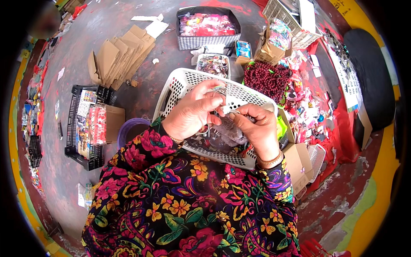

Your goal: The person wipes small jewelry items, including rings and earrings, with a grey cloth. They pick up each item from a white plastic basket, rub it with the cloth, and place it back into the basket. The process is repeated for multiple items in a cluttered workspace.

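Note:
Over a white perforated plastic basket (180, 79), both my hands are raised close together. My left hand (192, 111) is closed with fingertips pinched around a keyring with several shiny metal rings (220, 91). A small white piece (224, 110) hangs between the two hands, its exact kind unclear. My right hand (260, 128) pinches a thin metal loop beside that white piece, between thumb and forefinger. Beneath the hands, a grey fuzzy bundle (231, 132) and small metal bits lie in the basket, partly hidden by my fingers.
Dark red beads (267, 81) are heaped right of the basket. A small white tub of trinkets (212, 64) and a patterned bin of pink packets (208, 42) stand beyond. Folded cardboard (122, 53), a black crate (83, 154) and a purple basin (127, 130) are left.

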{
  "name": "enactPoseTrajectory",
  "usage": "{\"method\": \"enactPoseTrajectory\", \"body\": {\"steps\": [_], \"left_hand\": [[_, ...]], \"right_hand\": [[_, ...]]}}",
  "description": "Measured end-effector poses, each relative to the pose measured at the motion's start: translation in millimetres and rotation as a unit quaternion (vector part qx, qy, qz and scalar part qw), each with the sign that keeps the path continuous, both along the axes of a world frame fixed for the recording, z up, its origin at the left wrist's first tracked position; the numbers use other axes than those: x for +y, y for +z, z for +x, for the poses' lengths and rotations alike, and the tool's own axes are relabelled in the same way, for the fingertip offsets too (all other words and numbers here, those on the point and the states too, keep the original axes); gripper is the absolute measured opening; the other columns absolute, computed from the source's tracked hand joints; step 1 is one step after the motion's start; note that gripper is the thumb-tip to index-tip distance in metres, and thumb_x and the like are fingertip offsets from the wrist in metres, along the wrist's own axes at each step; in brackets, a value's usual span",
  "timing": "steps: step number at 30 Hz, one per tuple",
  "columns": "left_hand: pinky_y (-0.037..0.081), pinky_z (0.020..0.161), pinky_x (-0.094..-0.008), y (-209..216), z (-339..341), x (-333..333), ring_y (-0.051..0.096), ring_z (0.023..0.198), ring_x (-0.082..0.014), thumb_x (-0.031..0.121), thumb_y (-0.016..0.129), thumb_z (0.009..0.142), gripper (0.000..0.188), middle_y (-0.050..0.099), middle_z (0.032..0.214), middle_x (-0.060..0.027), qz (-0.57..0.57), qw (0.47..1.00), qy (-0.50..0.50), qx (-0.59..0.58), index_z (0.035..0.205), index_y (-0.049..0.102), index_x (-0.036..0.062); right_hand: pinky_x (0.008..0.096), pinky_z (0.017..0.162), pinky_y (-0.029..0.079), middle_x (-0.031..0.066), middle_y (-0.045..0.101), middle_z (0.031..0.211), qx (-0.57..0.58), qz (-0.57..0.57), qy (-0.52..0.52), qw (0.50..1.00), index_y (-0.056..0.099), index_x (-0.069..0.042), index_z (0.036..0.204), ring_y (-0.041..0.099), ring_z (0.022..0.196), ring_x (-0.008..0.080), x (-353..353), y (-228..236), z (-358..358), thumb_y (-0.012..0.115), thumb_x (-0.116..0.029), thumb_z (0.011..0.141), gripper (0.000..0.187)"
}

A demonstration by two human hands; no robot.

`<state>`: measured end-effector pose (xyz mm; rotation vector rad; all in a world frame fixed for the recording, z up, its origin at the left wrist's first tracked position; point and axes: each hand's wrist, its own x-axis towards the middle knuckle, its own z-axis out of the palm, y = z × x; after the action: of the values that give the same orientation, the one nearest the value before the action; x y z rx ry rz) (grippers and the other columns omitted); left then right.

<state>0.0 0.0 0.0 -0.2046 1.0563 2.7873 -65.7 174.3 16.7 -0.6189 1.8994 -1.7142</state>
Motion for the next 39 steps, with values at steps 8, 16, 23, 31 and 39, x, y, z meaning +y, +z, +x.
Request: {"method": "enactPoseTrajectory", "body": {"steps": [8,16,23,31,39], "left_hand": [[0.046,0.067,-0.0248,-4,3,3,0.054,0.080,-0.0119,-0.001,0.053,0.081,0.044,0.052,0.099,-0.0054,-0.052,0.998,0.004,0.017,0.121,0.038,0.0061],[0.048,0.069,-0.0252,-3,4,-1,0.056,0.081,-0.0129,-0.003,0.053,0.080,0.043,0.055,0.093,-0.0055,-0.024,0.999,0.039,0.021,0.120,0.039,0.0051],[0.048,0.068,-0.0264,-3,5,4,0.057,0.076,-0.0141,-0.003,0.051,0.081,0.041,0.055,0.096,-0.0083,-0.023,0.998,0.035,0.038,0.119,0.039,0.0050],[0.047,0.066,-0.0251,-5,4,2,0.056,0.074,-0.0136,-0.003,0.050,0.081,0.034,0.054,0.097,-0.0074,-0.043,0.996,0.071,0.029,0.114,0.042,0.0030],[0.044,0.064,-0.0205,3,5,4,0.052,0.072,-0.0081,0.000,0.050,0.083,0.028,0.054,0.097,-0.0049,-0.224,0.973,0.054,0.026,0.110,0.046,0.0024]], "right_hand": [[0.0186,0.054,0.040,-0.0017,0.058,0.065,0.033,0.034,-0.007,0.999,0.061,0.000,0.075,0.048,0.059,0.0029,1,-1,3,0.062,-0.002,0.077,0.003],[0.0166,0.052,0.038,-0.0023,0.056,0.066,-0.011,0.025,-0.030,0.999,0.060,-0.002,0.085,0.046,0.060,0.0014,3,9,-2,0.063,-0.005,0.079,0.008],[0.0181,0.055,0.041,-0.0006,0.057,0.068,0.062,0.022,-0.013,0.998,0.059,-0.002,0.083,0.050,0.062,0.0036,2,6,5,0.067,-0.007,0.075,0.013],[0.0192,0.055,0.040,-0.0014,0.054,0.065,0.059,0.058,0.038,0.996,0.057,-0.001,0.077,0.047,0.061,0.0033,5,0,3,0.060,-0.003,0.075,0.005],[0.0184,0.056,0.038,-0.0037,0.051,0.066,0.016,0.015,0.077,0.997,0.057,-0.001,0.076,0.044,0.063,0.0024,7,-1,-1,0.061,-0.004,0.077,0.005]]}}
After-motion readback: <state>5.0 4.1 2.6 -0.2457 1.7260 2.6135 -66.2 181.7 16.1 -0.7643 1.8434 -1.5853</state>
